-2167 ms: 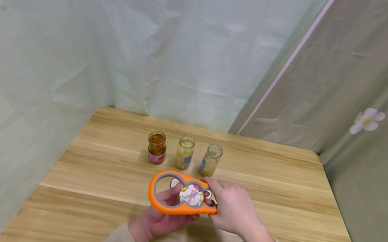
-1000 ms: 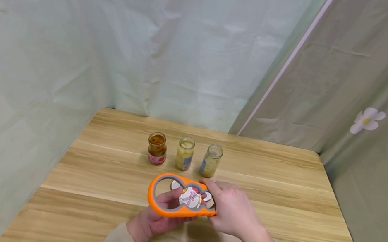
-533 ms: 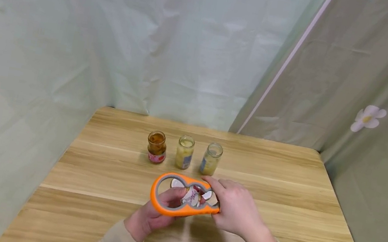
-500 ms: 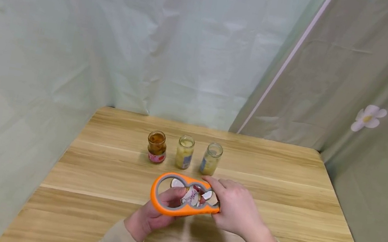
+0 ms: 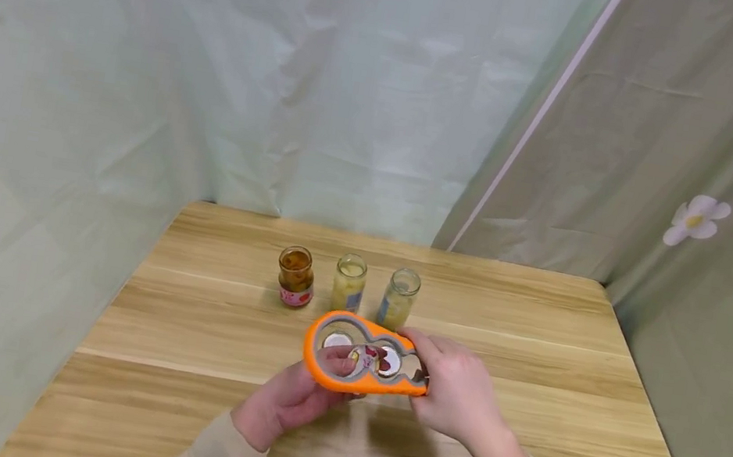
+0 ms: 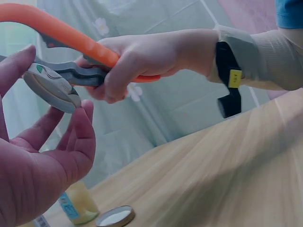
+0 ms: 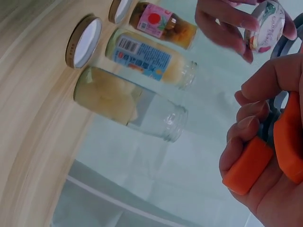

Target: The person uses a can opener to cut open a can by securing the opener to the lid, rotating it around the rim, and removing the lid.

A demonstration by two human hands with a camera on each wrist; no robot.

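My right hand (image 5: 459, 388) grips the narrow end of an orange jar opener (image 5: 311, 350) with a grey inner edge and round openings. Behind and below the opener, my left hand (image 5: 294, 399) pinches a printed white jar lid (image 6: 52, 90) between thumb and fingers. The held lid is tilted, close under the opener's grey inner edge in the left wrist view. In the right wrist view its fruit-patterned top (image 7: 269, 28) shows. Through the opener in the head view, two more lids appear, a left one (image 5: 338, 341) and a right one (image 5: 391, 362), lying on the table.
Three lidless glass jars stand in a row beyond the hands: a brown-filled jar (image 5: 296, 280) with a pink label, a pale-filled middle jar (image 5: 348, 289) and a pale-filled right jar (image 5: 396, 302). The wooden table (image 5: 537, 325) meets hanging curtains (image 5: 385, 105) at its back and sides.
Both hands and the jar opener have shifted a little right and away from the body. The pinched lid, earlier face-up in the middle opening, has tilted. The jars stay put.
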